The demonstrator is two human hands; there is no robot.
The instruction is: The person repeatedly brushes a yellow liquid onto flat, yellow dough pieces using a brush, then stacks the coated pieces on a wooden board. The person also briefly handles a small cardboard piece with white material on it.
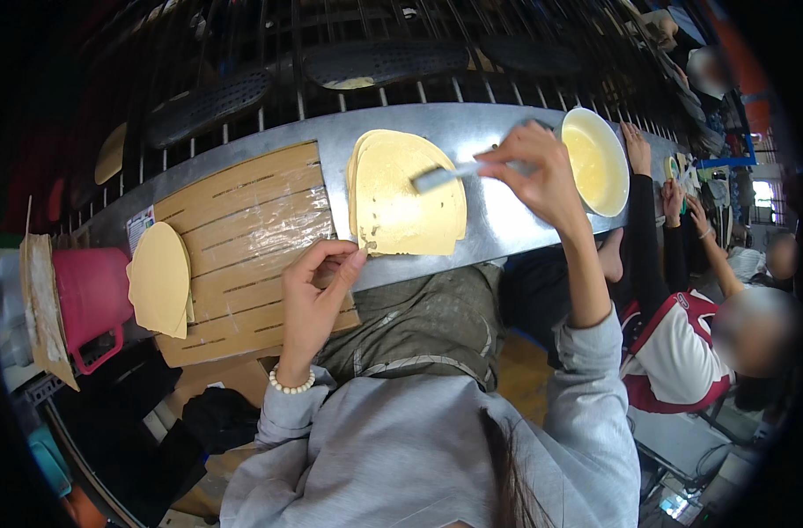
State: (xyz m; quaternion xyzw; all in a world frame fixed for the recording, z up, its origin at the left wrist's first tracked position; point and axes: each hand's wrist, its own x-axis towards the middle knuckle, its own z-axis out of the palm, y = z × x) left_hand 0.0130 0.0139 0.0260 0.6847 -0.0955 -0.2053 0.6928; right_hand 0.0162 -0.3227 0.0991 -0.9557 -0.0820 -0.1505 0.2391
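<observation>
A small stack of cream-coloured, round-topped cut sheets (401,211) lies on the metal bench in front of me. Their top face has a wet-looking sheen and a few dark specks along the lower left. My right hand (542,172) grips a flat brush (438,179), its bristles resting on the upper right of the top sheet. With thumb and forefinger, my left hand (320,280) pinches the sheet's lower left corner. To the right of the brush stands a white bowl (622,187) containing pale yellow liquid.
Left of the stack lies a slatted brown board (252,255) with clear film on it. More cream cut pieces (161,275) rest on its left edge, beside a pink tub (93,290). A dark rack (283,92) runs behind the metal bench (498,231). Other people work at the right.
</observation>
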